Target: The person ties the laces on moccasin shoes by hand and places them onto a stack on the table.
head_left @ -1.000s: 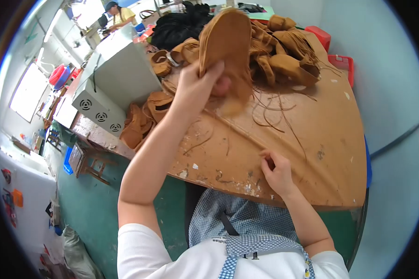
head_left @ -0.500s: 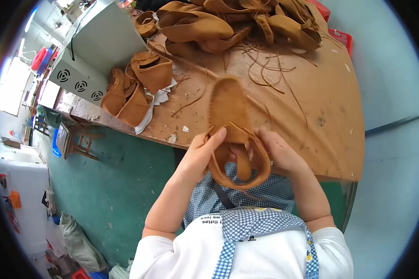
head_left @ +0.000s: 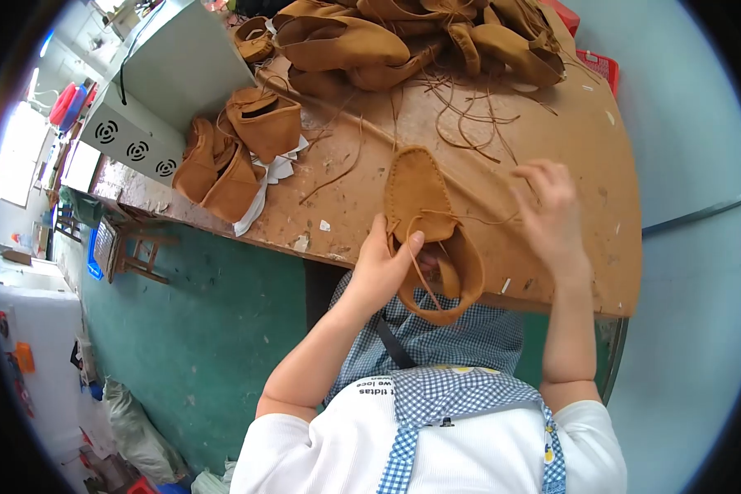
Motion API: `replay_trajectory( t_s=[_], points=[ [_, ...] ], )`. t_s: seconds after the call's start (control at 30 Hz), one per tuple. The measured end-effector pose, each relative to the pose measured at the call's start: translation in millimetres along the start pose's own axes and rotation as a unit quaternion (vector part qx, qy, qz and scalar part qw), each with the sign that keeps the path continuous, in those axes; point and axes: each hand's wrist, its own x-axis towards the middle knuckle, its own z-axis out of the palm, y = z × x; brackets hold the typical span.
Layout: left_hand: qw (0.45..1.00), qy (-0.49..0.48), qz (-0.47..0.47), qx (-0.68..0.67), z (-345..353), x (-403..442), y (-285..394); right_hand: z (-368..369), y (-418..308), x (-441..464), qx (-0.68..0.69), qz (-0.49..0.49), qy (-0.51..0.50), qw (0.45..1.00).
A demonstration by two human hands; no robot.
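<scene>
A brown suede moccasin (head_left: 420, 185) with stitched toe seam is held over the table's near edge, toe pointing away from me. My left hand (head_left: 383, 267) grips its side near the opening, thumb on top and the other fingers partly hidden. From the front of the opening a thin leather lace (head_left: 486, 220) stretches right to my right hand (head_left: 547, 210). That hand is raised beside the shoe with its fingers curled, closed on the lace; the exact pinch is hard to see. Another strand of lace loops across the shoe's opening.
A heap of brown moccasins (head_left: 346, 45) covers the back of the table (head_left: 568, 198), with loose laces (head_left: 469, 123) before it. More brown shoes (head_left: 263, 123) with white paper stand beside a pale vented box (head_left: 132, 148) at left. A red basket (head_left: 598, 70) is at back right.
My right hand has left the shoe's side and moved up and right, drawing the lace out. The shoe has shifted slightly right, still in my left hand.
</scene>
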Motion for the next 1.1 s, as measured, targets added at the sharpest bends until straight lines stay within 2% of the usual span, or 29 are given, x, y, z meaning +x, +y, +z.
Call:
replay_trajectory(
  t_s=[0.07, 0.17, 0.27, 0.3, 0.4, 0.43, 0.53, 0.57, 0.67, 0.8, 0.93, 1.1],
  points=[
    [0.976, 0.065, 0.071, 0.196, 6, -6, 2, 7, -30, -2, 0.186, 0.059, -0.058, 0.979],
    [0.934, 0.115, 0.144, 0.305, 1, -7, -5, 25, -54, 4, 0.271, -0.009, -0.108, 0.957],
    [0.902, 0.134, 0.182, 0.367, -7, -5, 1, 35, -61, 8, 0.258, 0.049, -0.131, 0.956],
    [0.896, 0.138, 0.187, 0.378, -8, -4, 2, 33, -64, 12, 0.219, 0.019, -0.108, 0.97],
    [0.842, 0.155, 0.28, 0.434, -11, 2, -3, 33, -69, 18, 0.244, -0.038, -0.135, 0.96],
    [0.841, 0.167, 0.29, 0.425, -8, 2, 2, 31, -73, 18, 0.242, -0.012, -0.174, 0.954],
    [0.832, 0.177, 0.322, 0.415, -9, 8, 3, 39, -65, 12, 0.187, -0.014, -0.196, 0.962],
    [0.838, 0.174, 0.33, 0.399, -8, 9, 5, 36, -64, 9, 0.191, 0.011, -0.207, 0.959],
    [0.859, 0.132, 0.313, 0.383, -5, 9, 7, 26, -60, 4, 0.193, -0.002, -0.259, 0.946],
    [0.858, 0.071, 0.325, 0.391, -4, 11, 11, 29, -61, 1, 0.204, 0.048, -0.25, 0.945],
    [0.782, 0.044, 0.418, 0.46, -2, 24, 7, 30, -51, 10, 0.288, 0.116, -0.271, 0.911],
    [0.702, -0.025, 0.458, 0.545, 2, 34, 14, 35, -47, 16, 0.299, 0.143, -0.309, 0.891]
  ],
)
